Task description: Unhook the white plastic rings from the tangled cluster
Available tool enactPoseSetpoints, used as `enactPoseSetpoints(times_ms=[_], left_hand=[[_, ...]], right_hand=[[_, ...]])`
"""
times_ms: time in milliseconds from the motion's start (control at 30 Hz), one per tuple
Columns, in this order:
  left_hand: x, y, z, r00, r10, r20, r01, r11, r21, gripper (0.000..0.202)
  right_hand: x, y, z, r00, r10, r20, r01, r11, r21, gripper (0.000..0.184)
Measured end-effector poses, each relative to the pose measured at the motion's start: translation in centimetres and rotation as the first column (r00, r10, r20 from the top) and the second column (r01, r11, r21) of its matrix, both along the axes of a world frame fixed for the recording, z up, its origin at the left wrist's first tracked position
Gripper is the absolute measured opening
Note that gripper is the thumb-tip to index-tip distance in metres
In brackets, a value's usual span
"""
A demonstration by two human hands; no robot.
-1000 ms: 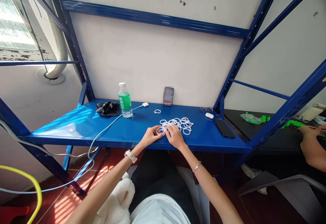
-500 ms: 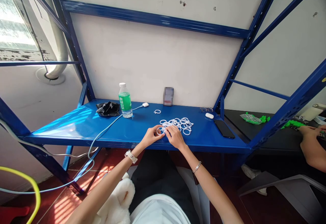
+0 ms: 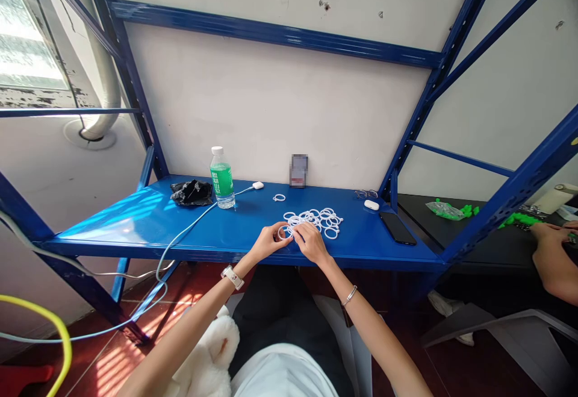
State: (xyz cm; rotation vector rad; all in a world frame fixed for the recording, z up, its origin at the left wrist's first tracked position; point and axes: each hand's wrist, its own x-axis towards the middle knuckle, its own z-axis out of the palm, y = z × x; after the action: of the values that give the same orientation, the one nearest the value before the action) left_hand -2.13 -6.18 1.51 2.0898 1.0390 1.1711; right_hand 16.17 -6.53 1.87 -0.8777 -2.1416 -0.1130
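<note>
Close to the front edge of the blue table [image 3: 180, 234], my left hand [image 3: 270, 241] pinches a thin white ring [image 3: 279, 235] between thumb and fingers. My right hand [image 3: 309, 243] is closed, its fingertips together at the right side of this same ring; they partly hide it. Behind and to the right of my right hand lies a loose pile of white rings [image 3: 331, 237], several overlapping. One more white ring [image 3: 279, 200] rests apart, farther back on the table.
A bottle [image 3: 221, 180] with a green label stands by a black plastic bag [image 3: 192, 193]. A cable [image 3: 198, 219] crosses the left side. On the right are a phone [image 3: 397, 229], a white case [image 3: 371, 205] and glasses [image 3: 365, 194]. Another person's hand [image 3: 553, 261] works far right.
</note>
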Motion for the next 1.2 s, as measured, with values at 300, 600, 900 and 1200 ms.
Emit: enactPoseSetpoints(times_ms=[300, 600, 900, 1200], left_hand=[[0.02, -0.03, -0.02, 1.0, -0.001, 0.01, 0.001, 1.0, -0.011, 0.051], [0.0, -0.05, 0.02, 1.0, -0.004, 0.006, 0.005, 1.0, -0.022, 0.052], [-0.02, -0.05, 0.07, 1.0, 0.003, 0.002, -0.003, 1.0, -0.019, 0.051], [0.0, -0.17, 0.24, 1.0, 0.015, 0.018, -0.015, 1.0, -0.016, 0.051]], right_hand=[[0.0, 0.03, -0.07, 1.0, 0.009, 0.0, -0.009, 1.0, 0.013, 0.026], [-0.02, -0.12, 0.05, 1.0, 0.004, 0.022, -0.005, 1.0, 0.011, 0.028], [-0.08, -0.06, -0.11, 0.999, -0.015, 0.03, 0.014, 0.999, 0.031, 0.024], [-0.23, -0.27, 0.09, 0.997, -0.077, 0.032, 0.076, 0.997, 0.015, 0.019]])
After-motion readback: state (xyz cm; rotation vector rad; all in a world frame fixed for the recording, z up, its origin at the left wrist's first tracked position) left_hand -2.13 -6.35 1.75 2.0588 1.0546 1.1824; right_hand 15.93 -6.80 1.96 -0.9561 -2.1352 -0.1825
